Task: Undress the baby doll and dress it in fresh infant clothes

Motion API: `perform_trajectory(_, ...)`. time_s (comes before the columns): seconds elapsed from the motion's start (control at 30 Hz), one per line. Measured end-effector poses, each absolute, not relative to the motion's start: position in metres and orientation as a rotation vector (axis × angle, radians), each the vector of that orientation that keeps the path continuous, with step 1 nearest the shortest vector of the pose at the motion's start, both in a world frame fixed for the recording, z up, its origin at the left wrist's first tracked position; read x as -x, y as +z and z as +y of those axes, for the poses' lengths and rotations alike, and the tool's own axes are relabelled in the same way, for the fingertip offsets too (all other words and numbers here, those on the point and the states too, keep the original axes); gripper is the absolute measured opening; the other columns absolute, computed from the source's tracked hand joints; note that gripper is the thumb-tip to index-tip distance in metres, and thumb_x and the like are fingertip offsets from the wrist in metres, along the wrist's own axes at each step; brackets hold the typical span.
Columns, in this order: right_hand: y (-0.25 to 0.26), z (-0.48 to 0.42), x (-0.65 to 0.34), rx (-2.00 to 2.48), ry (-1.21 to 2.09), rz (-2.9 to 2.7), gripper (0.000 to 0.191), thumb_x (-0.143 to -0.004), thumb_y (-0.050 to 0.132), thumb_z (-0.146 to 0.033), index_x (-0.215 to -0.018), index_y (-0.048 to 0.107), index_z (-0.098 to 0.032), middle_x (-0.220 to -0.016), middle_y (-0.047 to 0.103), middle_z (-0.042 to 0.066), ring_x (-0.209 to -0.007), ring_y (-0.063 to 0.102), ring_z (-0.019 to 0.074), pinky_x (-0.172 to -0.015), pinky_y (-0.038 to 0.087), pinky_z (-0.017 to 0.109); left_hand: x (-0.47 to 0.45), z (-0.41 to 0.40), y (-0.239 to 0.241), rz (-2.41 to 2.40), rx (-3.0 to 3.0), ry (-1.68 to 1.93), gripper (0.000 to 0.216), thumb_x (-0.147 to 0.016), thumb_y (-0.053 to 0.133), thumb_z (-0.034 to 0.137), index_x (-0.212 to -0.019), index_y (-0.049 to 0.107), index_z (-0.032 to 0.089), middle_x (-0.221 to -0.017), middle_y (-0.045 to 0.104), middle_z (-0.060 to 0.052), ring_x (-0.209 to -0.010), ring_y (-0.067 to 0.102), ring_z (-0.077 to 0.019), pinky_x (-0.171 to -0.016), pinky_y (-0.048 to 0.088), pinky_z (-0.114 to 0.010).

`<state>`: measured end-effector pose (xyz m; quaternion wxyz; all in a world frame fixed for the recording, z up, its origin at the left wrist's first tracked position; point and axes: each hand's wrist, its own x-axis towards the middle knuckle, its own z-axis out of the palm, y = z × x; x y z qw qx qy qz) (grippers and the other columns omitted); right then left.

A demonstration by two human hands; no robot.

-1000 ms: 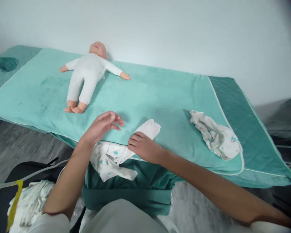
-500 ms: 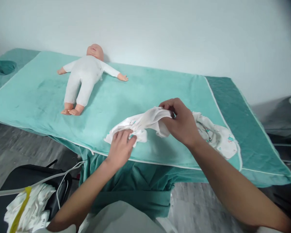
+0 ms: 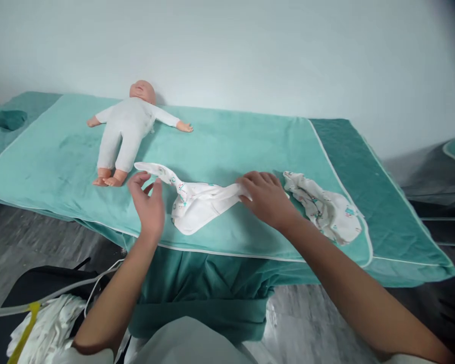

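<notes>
A white printed baby garment (image 3: 191, 199) lies stretched on the light teal blanket (image 3: 231, 151). My right hand (image 3: 265, 197) presses on its right end with fingers curled over the cloth. At the garment's left end my left hand (image 3: 148, 205) touches the cloth with fingers spread. A baby doll (image 3: 127, 129) in a white suit lies on its back at the far left of the blanket, feet just left of my left hand.
A second crumpled printed garment (image 3: 326, 207) lies on the blanket to the right of my right hand. A darker teal cover hangs over the table's front edge (image 3: 197, 283). A pile of white cloth (image 3: 41, 328) with a yellow strap sits low at the left.
The garment was lifted from the front edge, carried between both hands, and now lies spread flat on the blanket. My left hand moved to its left end and let go.
</notes>
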<state>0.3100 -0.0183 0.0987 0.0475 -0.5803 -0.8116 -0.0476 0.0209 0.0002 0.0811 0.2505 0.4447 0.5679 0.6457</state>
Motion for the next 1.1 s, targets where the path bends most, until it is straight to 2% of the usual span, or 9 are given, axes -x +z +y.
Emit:
perform_trajectory(0.1, 0.086, -0.013, -0.302, 1.699, -0.027, -2.55, 0.029, -0.101, 0.057, -0.035, -0.124, 0.065, -0.02, -0.121, 0.068, 0.011, -0.114, 0.06, 0.0308, -0.107, 0.037, 0.045, -0.037, -0.016, 0.068, 1.482, -1.993, 1.572, 0.024, -0.093, 0.063, 0.023, -0.116, 0.056, 0.023, -0.131, 0.059, -0.01, -0.128, 0.056, -0.0229, -0.108, 0.049, -0.042)
perform_trajectory(0.27, 0.084, 0.0, -0.285, 1.642, 0.142, -2.603, 0.026, -0.103, 0.056, -0.039, -0.118, 0.066, -0.02, -0.111, 0.072, 0.008, -0.109, 0.064, 0.0275, -0.096, 0.039, 0.039, -0.066, -0.013, 0.059, 1.331, -2.687, 0.643, 0.041, -0.098, 0.057, 0.023, -0.138, 0.053, 0.017, -0.139, 0.062, -0.015, -0.136, 0.053, -0.0313, -0.117, 0.042, -0.051)
perform_trajectory(0.43, 0.102, 0.001, -0.272, 1.697, 0.237, -2.585, 0.016, -0.102, 0.055, -0.029, -0.112, 0.065, -0.022, -0.103, 0.073, 0.004, -0.092, 0.067, 0.0212, -0.079, 0.036, 0.034, -0.069, 0.015, 0.069, 1.484, -2.769, 0.271, 0.028, -0.1, 0.045, 0.014, -0.116, 0.067, 0.018, -0.11, 0.072, -0.011, -0.106, 0.067, -0.0289, -0.094, 0.05, -0.044)
perform_trajectory(0.53, 0.112, 0.0, -0.268, 1.759, 0.282, -2.522, 0.024, -0.101, 0.057, -0.037, -0.121, 0.063, -0.025, -0.105, 0.072, 0.002, -0.083, 0.065, 0.0194, -0.065, 0.029, 0.03, -0.067, 0.018, 0.084, 1.515, -2.709, 0.485, 0.025, -0.103, 0.043, 0.019, -0.113, 0.066, 0.02, -0.105, 0.072, -0.009, -0.095, 0.068, -0.0245, -0.082, 0.049, -0.037)
perform_trajectory(0.6, 0.12, 0.0, -0.265, 1.757, 0.24, -2.455, 0.025, -0.102, 0.054, -0.043, -0.114, 0.065, -0.024, -0.104, 0.07, 0.003, -0.081, 0.063, 0.0186, -0.061, 0.026, 0.03, -0.067, 0.015, 0.097, 1.463, -2.643, 0.741, 0.025, -0.106, 0.04, 0.024, -0.114, 0.064, 0.021, -0.106, 0.072, -0.007, -0.093, 0.069, -0.0213, -0.079, 0.048, -0.033)
perform_trajectory(0.73, 0.151, 0.0, -0.26, 1.604, -0.033, -2.238, 0.026, -0.102, 0.047, -0.036, -0.09, 0.065, -0.021, -0.101, 0.067, 0.006, -0.087, 0.061, 0.019, -0.064, 0.031, 0.029, -0.065, 0.008, 0.131, 1.321, -2.658, 1.107, 0.03, -0.109, 0.035, 0.033, -0.117, 0.062, 0.023, -0.102, 0.071, -0.005, -0.088, 0.068, -0.0179, -0.072, 0.046, -0.029)
perform_trajectory(0.83, 0.189, -0.004, -0.257, 1.49, -0.271, -2.099, 0.021, -0.099, 0.045, -0.027, -0.094, 0.064, -0.021, -0.101, 0.067, 0.007, -0.091, 0.059, 0.0211, -0.069, 0.036, 0.03, -0.061, 0.007, 0.165, 1.37, -2.716, 1.237, 0.03, -0.108, 0.038, 0.038, -0.112, 0.064, 0.025, -0.093, 0.069, -0.003, -0.084, 0.066, -0.0176, -0.069, 0.044, -0.028)
perform_trajectory(1.0, 0.242, -0.015, -0.265, 1.577, -0.508, -1.949, 0.028, -0.096, 0.04, -0.017, -0.111, 0.064, -0.019, -0.104, 0.071, 0.009, -0.089, 0.059, 0.0212, -0.07, 0.037, 0.032, -0.048, 0.012, 0.213, 1.519, -2.628, 1.32, 0.023, -0.102, 0.045, 0.03, -0.116, 0.062, 0.026, -0.11, 0.066, -0.007, -0.106, 0.065, -0.0235, -0.079, 0.049, -0.032)
perform_trajectory(1.1, 0.248, -0.014, -0.282, 1.619, -0.587, -1.904, 0.029, -0.095, 0.04, -0.016, -0.107, 0.066, -0.02, -0.102, 0.071, 0.009, -0.085, 0.059, 0.0215, -0.067, 0.035, 0.033, -0.038, 0.016, 0.224, 1.548, -2.539, 1.402, 0.02, -0.099, 0.049, 0.032, -0.115, 0.061, 0.027, -0.118, 0.063, -0.008, -0.117, 0.062, -0.0269, -0.082, 0.051, -0.034)
